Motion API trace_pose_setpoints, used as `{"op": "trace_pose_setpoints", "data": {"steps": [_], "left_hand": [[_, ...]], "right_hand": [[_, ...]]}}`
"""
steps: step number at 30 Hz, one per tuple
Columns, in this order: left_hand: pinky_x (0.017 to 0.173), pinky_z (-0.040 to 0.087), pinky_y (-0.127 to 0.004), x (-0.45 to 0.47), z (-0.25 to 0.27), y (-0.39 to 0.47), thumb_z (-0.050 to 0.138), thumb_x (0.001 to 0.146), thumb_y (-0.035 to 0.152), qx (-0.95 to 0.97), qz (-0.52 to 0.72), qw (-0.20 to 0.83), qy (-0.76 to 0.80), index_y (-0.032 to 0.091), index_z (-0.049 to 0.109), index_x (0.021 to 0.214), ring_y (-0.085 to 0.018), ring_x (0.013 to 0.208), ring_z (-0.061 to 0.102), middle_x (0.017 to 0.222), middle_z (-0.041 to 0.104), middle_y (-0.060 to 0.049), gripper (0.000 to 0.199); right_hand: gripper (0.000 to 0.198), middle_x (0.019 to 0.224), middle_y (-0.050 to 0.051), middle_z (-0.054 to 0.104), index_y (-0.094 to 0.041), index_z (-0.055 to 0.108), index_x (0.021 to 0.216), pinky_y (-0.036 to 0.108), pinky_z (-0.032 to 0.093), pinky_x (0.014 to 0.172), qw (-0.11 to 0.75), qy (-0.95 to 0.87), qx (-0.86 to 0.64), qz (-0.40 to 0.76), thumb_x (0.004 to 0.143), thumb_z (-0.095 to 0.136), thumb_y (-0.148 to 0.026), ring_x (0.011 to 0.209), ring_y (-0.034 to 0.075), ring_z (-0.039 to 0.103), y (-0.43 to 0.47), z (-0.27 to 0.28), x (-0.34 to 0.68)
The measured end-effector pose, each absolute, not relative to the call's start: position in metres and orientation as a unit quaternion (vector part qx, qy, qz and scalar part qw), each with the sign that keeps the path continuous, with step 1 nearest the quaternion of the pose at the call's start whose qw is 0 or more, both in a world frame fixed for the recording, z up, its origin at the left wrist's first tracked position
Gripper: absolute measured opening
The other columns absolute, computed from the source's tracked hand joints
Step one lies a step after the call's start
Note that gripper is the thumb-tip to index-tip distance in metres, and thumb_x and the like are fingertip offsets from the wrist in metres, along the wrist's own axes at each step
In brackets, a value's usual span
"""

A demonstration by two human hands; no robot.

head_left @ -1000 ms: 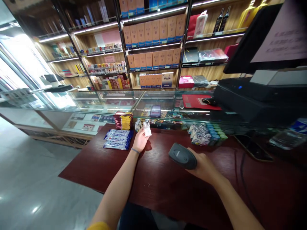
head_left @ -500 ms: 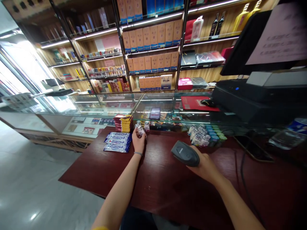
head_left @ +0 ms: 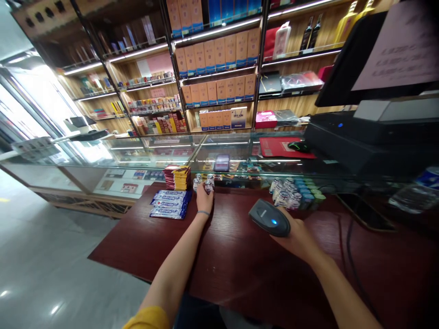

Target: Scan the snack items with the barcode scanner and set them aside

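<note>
My left hand (head_left: pixel 205 200) is closed around a small clear bottle (head_left: pixel 208 186) with a silvery cap, low over the wooden counter. A few like bottles (head_left: pixel 195 183) stand right beside it. In my right hand (head_left: pixel 297 232) is a dark grey barcode scanner (head_left: pixel 265 216), a blue light glowing on its top; its head points left. Left of my left hand lie several blue-and-white wrapped packets (head_left: pixel 168 204), with a stack of red and yellow packets (head_left: pixel 177 177) behind them.
Grouped bottles (head_left: pixel 287 193) and blue and green rolls (head_left: pixel 307 191) stand at the counter's back right. A phone (head_left: pixel 365 212), a cable and a plastic water bottle (head_left: pixel 413 194) lie farther right. A glass display case (head_left: pixel 233 144) borders the back; a monitor (head_left: pixel 353 59) rises at right.
My left hand has shifted a little to the right with the small bottle, among the other bottles. The blue light on the scanner has come on; my right hand has barely moved.
</note>
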State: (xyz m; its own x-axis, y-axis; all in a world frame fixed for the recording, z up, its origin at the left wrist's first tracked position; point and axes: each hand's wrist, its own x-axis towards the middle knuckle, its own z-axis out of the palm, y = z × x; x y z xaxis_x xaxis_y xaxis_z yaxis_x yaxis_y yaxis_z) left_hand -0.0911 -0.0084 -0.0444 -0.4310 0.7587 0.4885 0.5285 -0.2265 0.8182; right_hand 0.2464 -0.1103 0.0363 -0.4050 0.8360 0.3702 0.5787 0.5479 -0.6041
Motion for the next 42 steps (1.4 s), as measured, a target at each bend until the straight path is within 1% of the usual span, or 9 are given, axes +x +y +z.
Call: {"op": "trace_pose_setpoints", "data": {"steps": [3,12,18,23,27,30,33,37,42], "left_hand": [[0.111,0.039,-0.045,-0.089,-0.044,-0.005,0.064,0.081,0.013,0.537,0.547,0.060,0.640,0.016,0.050,0.129,-0.029,0.125,0.052,0.127,0.056,-0.016,0.050],[0.114,0.037,-0.045,-0.088,-0.046,-0.004,0.063,0.082,0.014,0.536,0.563,0.062,0.626,0.018,0.048,0.133,-0.029,0.131,0.049,0.133,0.053,-0.016,0.053],[0.113,0.039,-0.049,-0.088,-0.048,-0.008,0.068,0.081,0.018,0.535,0.561,0.048,0.630,0.017,0.047,0.138,-0.031,0.131,0.050,0.135,0.054,-0.017,0.060],[0.112,0.040,-0.049,-0.088,-0.040,-0.020,0.069,0.086,0.027,0.533,0.591,-0.016,0.606,0.019,0.051,0.136,-0.030,0.128,0.053,0.129,0.058,-0.015,0.054],[0.109,0.043,-0.049,-0.075,-0.032,-0.026,0.066,0.090,0.033,0.535,0.616,-0.057,0.575,0.019,0.053,0.134,-0.029,0.127,0.052,0.129,0.057,-0.015,0.048],[0.099,0.051,-0.046,-0.049,-0.027,-0.025,0.067,0.090,0.034,0.561,0.625,-0.015,0.543,0.019,0.053,0.133,-0.028,0.121,0.056,0.126,0.058,-0.015,0.048],[0.095,0.055,-0.043,-0.012,-0.023,-0.023,0.068,0.089,0.032,0.592,0.628,0.055,0.502,0.020,0.052,0.134,-0.026,0.115,0.059,0.127,0.057,-0.014,0.050],[0.097,0.054,-0.043,0.043,-0.019,-0.022,0.069,0.088,0.028,0.626,0.621,0.130,0.454,0.023,0.049,0.138,-0.024,0.113,0.059,0.128,0.055,-0.012,0.055],[0.098,0.053,-0.043,0.106,-0.022,-0.025,0.068,0.087,0.023,0.662,0.588,0.188,0.425,0.026,0.049,0.141,-0.024,0.115,0.057,0.127,0.053,-0.011,0.058]], "right_hand": [[0.042,0.092,0.003,0.078,-0.026,0.051,0.122,0.025,0.052,0.066,0.340,-0.816,-0.424,0.195,0.082,0.062,-0.032,0.084,0.024,0.077,-0.110,0.035,0.249],[0.042,0.091,0.001,0.077,-0.026,0.051,0.123,0.024,0.054,0.068,0.348,-0.812,-0.423,0.202,0.083,0.063,-0.033,0.082,0.023,0.077,-0.109,0.033,0.247],[0.047,0.096,0.004,0.079,-0.025,0.055,0.122,0.023,0.055,0.067,0.356,-0.793,-0.447,0.212,0.077,0.066,-0.030,0.087,0.024,0.077,-0.102,0.025,0.252],[0.060,0.098,0.007,0.079,-0.021,0.057,0.130,0.027,0.057,0.072,0.410,-0.741,-0.497,0.191,0.072,0.069,-0.032,0.092,0.026,0.077,-0.095,0.016,0.260],[0.056,0.096,0.010,0.079,-0.018,0.062,0.124,0.034,0.058,0.076,0.467,-0.675,-0.549,0.158,0.072,0.069,-0.038,0.090,0.029,0.076,-0.089,0.019,0.269],[0.043,0.093,0.012,0.079,-0.018,0.067,0.107,0.036,0.059,0.075,0.509,-0.630,-0.566,0.155,0.071,0.070,-0.040,0.088,0.030,0.076,-0.086,0.027,0.279],[0.031,0.091,0.013,0.079,-0.019,0.067,0.091,0.038,0.059,0.076,0.528,-0.603,-0.579,0.149,0.071,0.071,-0.043,0.085,0.031,0.076,-0.085,0.035,0.291],[0.035,0.080,0.010,0.077,-0.019,0.068,0.096,0.036,0.059,0.068,0.562,-0.572,-0.583,0.130,0.072,0.070,-0.045,0.078,0.029,0.075,-0.082,0.036,0.307],[0.040,0.066,0.005,0.073,-0.018,0.067,0.099,0.034,0.056,0.058,0.591,-0.539,-0.584,0.136,0.075,0.070,-0.050,0.055,0.024,0.069,-0.082,0.035,0.325]]}}
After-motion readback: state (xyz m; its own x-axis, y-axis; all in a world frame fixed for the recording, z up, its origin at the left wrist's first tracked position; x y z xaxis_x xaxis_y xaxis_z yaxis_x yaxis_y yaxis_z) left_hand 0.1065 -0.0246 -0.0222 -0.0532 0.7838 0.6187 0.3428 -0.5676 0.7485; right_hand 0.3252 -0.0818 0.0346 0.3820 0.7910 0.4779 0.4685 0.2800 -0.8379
